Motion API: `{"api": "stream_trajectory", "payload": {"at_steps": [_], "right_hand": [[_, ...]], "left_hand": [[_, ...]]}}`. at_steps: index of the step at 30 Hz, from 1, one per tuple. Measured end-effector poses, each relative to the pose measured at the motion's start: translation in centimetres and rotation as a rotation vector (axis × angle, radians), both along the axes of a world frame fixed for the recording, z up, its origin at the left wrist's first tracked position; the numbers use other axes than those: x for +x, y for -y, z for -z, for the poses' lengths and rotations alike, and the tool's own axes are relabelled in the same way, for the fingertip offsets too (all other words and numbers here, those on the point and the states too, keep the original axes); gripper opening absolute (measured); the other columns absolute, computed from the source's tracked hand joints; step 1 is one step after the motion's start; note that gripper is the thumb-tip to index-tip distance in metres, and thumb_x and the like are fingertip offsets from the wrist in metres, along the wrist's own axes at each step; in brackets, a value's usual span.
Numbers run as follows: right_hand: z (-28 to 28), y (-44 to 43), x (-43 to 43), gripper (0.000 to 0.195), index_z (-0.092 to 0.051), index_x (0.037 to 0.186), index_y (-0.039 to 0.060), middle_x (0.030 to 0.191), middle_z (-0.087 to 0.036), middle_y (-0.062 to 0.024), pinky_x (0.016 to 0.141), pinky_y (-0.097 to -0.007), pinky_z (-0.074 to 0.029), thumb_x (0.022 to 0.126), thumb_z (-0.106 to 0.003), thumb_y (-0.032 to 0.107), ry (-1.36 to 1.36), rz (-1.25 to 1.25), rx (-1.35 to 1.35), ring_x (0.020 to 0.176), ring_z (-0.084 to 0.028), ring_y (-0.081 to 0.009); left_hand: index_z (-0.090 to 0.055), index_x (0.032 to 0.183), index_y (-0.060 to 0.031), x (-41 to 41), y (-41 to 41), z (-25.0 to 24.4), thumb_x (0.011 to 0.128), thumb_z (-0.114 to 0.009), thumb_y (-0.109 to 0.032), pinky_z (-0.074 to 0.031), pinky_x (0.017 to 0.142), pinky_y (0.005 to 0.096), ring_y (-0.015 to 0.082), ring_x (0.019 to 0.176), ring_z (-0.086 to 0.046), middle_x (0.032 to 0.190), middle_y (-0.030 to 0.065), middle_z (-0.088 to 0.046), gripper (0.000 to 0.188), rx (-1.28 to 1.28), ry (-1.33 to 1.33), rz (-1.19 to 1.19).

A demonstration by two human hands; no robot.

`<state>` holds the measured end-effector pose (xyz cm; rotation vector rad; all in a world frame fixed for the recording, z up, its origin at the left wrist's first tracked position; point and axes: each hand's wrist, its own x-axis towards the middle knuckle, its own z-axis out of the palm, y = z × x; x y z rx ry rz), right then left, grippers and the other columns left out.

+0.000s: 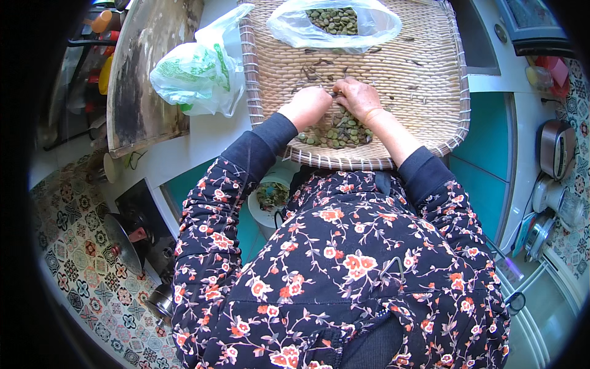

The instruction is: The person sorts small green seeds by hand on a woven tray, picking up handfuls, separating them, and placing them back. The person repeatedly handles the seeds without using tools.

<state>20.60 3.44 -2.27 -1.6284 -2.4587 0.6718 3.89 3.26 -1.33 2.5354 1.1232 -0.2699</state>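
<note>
My left hand (309, 107) and my right hand (358, 98) meet over a shallow woven tray (428, 115), fingertips nearly touching. Between them shows a small dark piece (334, 94), perhaps a husk or pod, pinched by both hands. My left fingers are curled and partly hidden. Just below the hands, against the near rim, lies a loose heap of flat green-brown beans (343, 131). Dark dry husk bits (311, 73) are scattered beyond the fingers. At the tray's far side stands an open clear plastic bag (286, 27) with more beans (339, 20) inside.
A white plastic bag with green print (196, 78) sits left of the tray, beside a worn wooden board (147, 60). Below the near rim is a white bucket (258, 214) holding plant scraps (273, 196). A toaster (557, 150) stands at the right.
</note>
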Motion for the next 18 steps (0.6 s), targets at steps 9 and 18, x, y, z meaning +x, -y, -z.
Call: {"api": "stream_trajectory", "payload": {"at_steps": [9, 18], "right_hand": [[0.9, -0.6, 0.2, 0.012, -0.062, 0.082, 0.0124, 0.082, -0.063, -0.008, 0.07, -0.0373, -0.049, 0.071, -0.065, 0.015, -0.175, 0.066, -0.078, 0.08, -0.062, -0.0259], [0.1, -1.0, 1.3, 0.016, -0.062, 0.09, 0.014, 0.086, -0.065, -0.0081, 0.071, -0.038, -0.049, 0.076, -0.063, 0.02, -0.16, 0.171, -0.079, 0.083, -0.062, -0.0257]], "left_hand": [[-0.063, 0.073, -0.0035, -0.4, -0.4, -1.6, 0.066, -0.059, -0.006, -0.05, 0.068, 0.0425, 0.0344, 0.076, -0.062, 0.075, 0.0175, -0.062, 0.008, -0.057, -0.003, -0.11], [-0.06, 0.09, 0.0018, -2.7, -2.6, -3.5, 0.079, -0.057, -0.004, -0.051, 0.061, 0.0244, 0.0125, 0.068, -0.062, 0.075, 0.0055, -0.061, 0.013, -0.665, 0.611, -0.723]]}}
